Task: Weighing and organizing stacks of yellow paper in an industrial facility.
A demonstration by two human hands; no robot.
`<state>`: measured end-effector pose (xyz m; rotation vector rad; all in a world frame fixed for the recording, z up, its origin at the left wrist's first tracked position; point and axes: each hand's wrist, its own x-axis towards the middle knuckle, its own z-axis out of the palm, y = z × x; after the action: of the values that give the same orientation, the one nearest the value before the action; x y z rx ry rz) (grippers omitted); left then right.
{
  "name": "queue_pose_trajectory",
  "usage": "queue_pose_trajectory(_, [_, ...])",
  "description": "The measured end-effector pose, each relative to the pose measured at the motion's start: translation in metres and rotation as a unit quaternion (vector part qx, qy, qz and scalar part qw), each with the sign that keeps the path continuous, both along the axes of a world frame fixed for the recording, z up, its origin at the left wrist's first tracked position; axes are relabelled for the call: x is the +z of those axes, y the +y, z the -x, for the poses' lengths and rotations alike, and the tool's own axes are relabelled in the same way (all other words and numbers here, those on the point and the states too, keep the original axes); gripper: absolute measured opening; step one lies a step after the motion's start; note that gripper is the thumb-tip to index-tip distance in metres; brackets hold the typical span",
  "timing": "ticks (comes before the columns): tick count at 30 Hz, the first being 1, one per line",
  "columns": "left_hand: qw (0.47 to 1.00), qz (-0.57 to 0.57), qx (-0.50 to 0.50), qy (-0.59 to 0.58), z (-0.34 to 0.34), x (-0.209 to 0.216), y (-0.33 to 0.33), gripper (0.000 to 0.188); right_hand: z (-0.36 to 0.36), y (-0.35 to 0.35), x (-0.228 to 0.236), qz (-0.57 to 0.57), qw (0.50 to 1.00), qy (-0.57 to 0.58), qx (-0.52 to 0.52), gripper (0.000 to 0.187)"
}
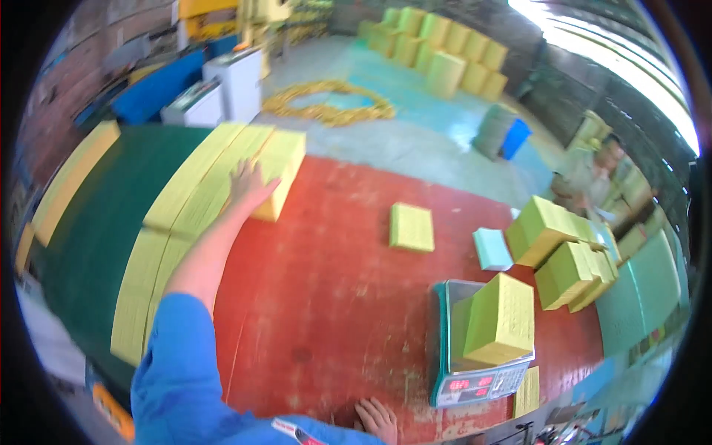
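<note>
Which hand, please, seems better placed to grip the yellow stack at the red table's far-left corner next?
Probably the left hand: it is spread right at that yellow stack, whereas the right hand lies at the near edge of the red table.

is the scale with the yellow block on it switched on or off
On: the scale has its front display lit up red.

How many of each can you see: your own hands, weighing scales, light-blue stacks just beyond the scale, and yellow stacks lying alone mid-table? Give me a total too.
Own hands, left hand and right hand: 2
Weighing scale: 1
Light-blue stack: 1
Lone yellow stack: 1
Total: 5
</note>
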<state>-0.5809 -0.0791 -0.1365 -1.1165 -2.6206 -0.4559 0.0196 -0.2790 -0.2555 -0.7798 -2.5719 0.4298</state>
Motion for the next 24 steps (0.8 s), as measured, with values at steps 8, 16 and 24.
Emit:
queue_pose_trajectory(8, [0.994, 0.103, -0.022, -0.018, 0.007, -0.021, 0.045, 0.098, -0.002, -0.016, 0.02, 0.044, 0.997, -0.048, -0.036, 0.048])
queue_pose_trajectory(16, [0.985, 0.108, -0.12, -0.056, -0.013, -0.038, 0.017, 0.103, -0.003, -0.018, 0.018, 0.02, 0.999, -0.039, -0.028, 0.042])
queue_pose_trajectory(24, [0.876, 0.128, -0.464, -0.014, -0.209, -0.024, -0.089, 0.106, 0.001, -0.013, 0.021, 0.068, 0.996, 0.057, -0.027, 0.044])
